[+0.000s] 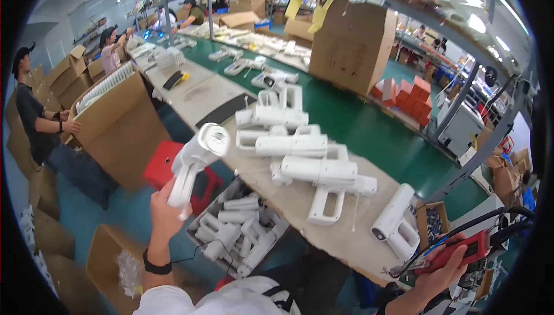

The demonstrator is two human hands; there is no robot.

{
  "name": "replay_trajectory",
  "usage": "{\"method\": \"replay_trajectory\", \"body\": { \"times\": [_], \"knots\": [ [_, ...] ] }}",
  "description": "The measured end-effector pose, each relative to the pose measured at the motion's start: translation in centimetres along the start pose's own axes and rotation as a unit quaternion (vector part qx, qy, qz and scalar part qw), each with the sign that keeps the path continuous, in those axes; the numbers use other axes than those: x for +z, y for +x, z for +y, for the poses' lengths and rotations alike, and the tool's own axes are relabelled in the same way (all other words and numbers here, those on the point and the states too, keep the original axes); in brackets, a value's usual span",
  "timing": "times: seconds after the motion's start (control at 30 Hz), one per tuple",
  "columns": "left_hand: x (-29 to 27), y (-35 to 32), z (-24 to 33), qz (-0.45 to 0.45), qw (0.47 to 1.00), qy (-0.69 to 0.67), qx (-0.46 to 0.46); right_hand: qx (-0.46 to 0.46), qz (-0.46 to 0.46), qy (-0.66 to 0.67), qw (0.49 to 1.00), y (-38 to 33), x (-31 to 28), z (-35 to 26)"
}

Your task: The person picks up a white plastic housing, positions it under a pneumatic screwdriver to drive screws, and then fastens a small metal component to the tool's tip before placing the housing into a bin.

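Note:
My left hand [164, 211] is closed around the handle of a white gun-shaped plastic device [199, 150], raised over the floor beside the bench with its round end up. My right hand [441, 274] grips a red box-shaped handheld instrument [466, 251] with black and blue cables, at the bench's near right corner. Close to it on the bench lies a single white gun-shaped device [397, 220]. Several more such white devices [320, 168] are heaped along the middle of the bench [277, 191]. Below the left edge, a crate [277, 231] is filled with similar white devices.
On the left, a person [37, 113] holds a large cardboard box [127, 127]. A red stool or box [167, 165] stands under the bench. An open carton [107, 257] is at lower left. A small box of dark parts [433, 222] sits at right, beside a green conveyor [369, 130].

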State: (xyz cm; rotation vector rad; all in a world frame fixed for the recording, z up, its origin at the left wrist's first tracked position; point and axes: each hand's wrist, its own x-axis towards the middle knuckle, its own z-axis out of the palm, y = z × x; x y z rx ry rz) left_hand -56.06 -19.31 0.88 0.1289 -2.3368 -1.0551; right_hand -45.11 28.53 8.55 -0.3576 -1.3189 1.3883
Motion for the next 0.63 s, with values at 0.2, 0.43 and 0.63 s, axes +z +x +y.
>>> {"method": "replay_trajectory", "body": {
  "times": [0.2, 0.43, 0.63],
  "knots": [
    [4.0, -5.8, -12.1, -0.086, 0.956, 0.263, -0.097, -0.003, 0.025, -0.016, 1.000, -0.1, 1.9, -0.5],
    [11.6, -11.8, -15.5, -0.289, 0.886, 0.356, -0.063, 0.002, 0.018, -0.037, 0.999, -0.5, 2.4, -0.5],
    [17.1, -12.7, -20.0, -0.347, 0.859, 0.368, -0.073, 0.000, -0.006, -0.017, 1.000, -0.4, 1.0, -1.1]
  ]
}}
